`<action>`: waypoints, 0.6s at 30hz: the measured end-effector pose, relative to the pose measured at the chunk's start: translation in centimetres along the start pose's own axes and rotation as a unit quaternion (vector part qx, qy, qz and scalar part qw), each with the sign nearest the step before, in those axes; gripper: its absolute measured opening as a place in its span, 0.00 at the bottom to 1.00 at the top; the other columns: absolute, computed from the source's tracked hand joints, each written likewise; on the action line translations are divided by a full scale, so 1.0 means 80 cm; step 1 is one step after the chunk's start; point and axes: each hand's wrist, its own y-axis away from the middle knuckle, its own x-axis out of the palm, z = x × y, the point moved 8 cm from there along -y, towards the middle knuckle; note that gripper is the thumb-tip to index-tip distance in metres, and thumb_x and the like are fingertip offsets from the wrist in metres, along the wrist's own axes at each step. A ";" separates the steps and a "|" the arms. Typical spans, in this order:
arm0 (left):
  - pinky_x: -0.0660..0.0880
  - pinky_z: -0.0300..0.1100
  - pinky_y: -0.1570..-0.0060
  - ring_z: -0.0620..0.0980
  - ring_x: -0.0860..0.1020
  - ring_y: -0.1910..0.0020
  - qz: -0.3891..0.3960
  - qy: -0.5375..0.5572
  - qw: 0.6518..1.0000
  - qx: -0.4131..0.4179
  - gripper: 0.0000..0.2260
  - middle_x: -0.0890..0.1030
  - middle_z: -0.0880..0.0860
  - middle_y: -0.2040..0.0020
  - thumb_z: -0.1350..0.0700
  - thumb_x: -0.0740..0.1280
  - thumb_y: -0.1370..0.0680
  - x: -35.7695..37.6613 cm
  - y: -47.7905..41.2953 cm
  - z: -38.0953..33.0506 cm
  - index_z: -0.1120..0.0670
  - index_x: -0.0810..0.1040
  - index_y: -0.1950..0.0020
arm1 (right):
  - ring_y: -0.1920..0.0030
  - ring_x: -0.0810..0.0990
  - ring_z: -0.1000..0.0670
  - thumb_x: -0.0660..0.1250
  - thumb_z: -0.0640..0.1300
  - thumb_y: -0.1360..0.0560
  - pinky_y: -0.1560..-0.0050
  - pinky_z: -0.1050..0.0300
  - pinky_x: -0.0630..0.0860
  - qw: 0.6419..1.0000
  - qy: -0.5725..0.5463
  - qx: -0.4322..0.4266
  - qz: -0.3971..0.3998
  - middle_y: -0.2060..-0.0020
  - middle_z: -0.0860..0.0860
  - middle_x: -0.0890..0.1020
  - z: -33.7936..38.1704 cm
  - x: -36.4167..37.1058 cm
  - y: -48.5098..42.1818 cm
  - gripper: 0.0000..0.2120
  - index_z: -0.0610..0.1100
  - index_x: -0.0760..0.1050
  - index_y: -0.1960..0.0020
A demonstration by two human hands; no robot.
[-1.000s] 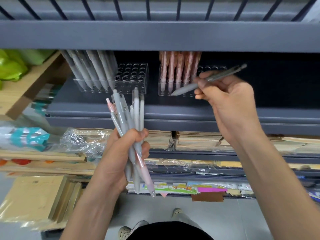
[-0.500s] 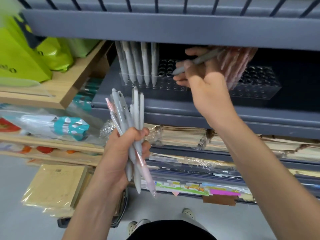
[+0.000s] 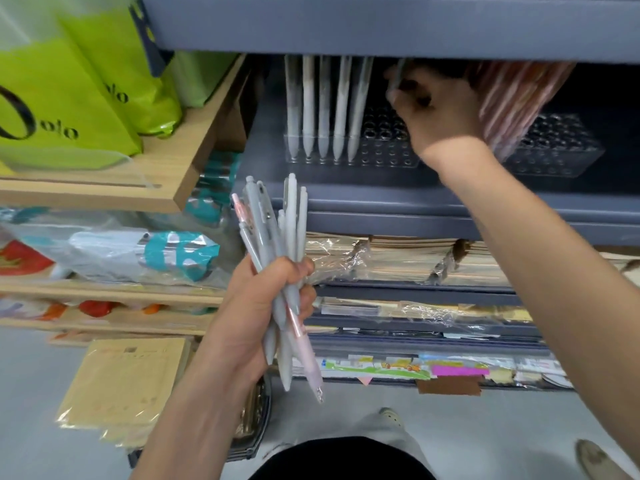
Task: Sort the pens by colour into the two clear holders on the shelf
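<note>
My left hand (image 3: 256,306) grips a bundle of pens (image 3: 277,258), mostly grey with one pink, in front of the shelf edge. My right hand (image 3: 440,112) reaches into the shelf and pinches a single grey pen (image 3: 396,77) upright above the left clear holder (image 3: 381,154). Several grey pens (image 3: 323,105) stand in that holder's left rows. The right clear holder (image 3: 554,150) carries several pink pens (image 3: 512,98), partly hidden behind my right hand.
The grey upper shelf board (image 3: 381,22) overhangs the holders. Green bags (image 3: 69,98) sit on a wooden shelf (image 3: 145,188) to the left. Wrapped paper stacks (image 3: 398,258) fill the lower shelves. Envelopes (image 3: 124,382) lie on the floor.
My right hand carried the single grey pen leftward from the pink holder to above the grey holder and turned it upright. The camera shifted left and closer. My left hand kept its bundle.
</note>
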 end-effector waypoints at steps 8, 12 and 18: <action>0.68 0.35 0.77 0.45 0.68 0.75 0.015 0.001 1.000 -0.008 0.23 0.74 0.54 0.61 0.58 0.73 0.40 -0.019 0.003 -0.004 0.58 0.71 0.48 | 0.51 0.80 0.49 0.65 0.45 0.24 0.57 0.63 0.68 1.000 0.000 -0.004 -0.022 0.51 0.48 0.84 -0.002 0.010 -0.015 0.09 0.45 0.80 0.46; 0.67 0.36 0.78 0.45 0.68 0.76 0.011 0.001 1.000 -0.011 0.24 0.76 0.54 0.61 0.57 0.73 0.41 -0.026 0.007 -0.003 0.58 0.70 0.48 | 0.45 0.79 0.48 0.61 0.40 0.22 0.57 0.68 0.65 0.999 0.042 -0.004 0.014 0.43 0.47 0.82 -0.002 0.023 -0.026 0.16 0.43 0.74 0.35; 0.68 0.35 0.78 0.45 0.68 0.76 0.015 0.012 1.000 -0.010 0.24 0.76 0.53 0.62 0.58 0.72 0.41 -0.028 0.011 -0.004 0.58 0.70 0.47 | 0.44 0.78 0.40 0.59 0.46 0.20 0.55 0.60 0.66 0.989 0.133 0.008 0.058 0.40 0.40 0.79 0.001 0.038 -0.036 0.16 0.42 0.72 0.34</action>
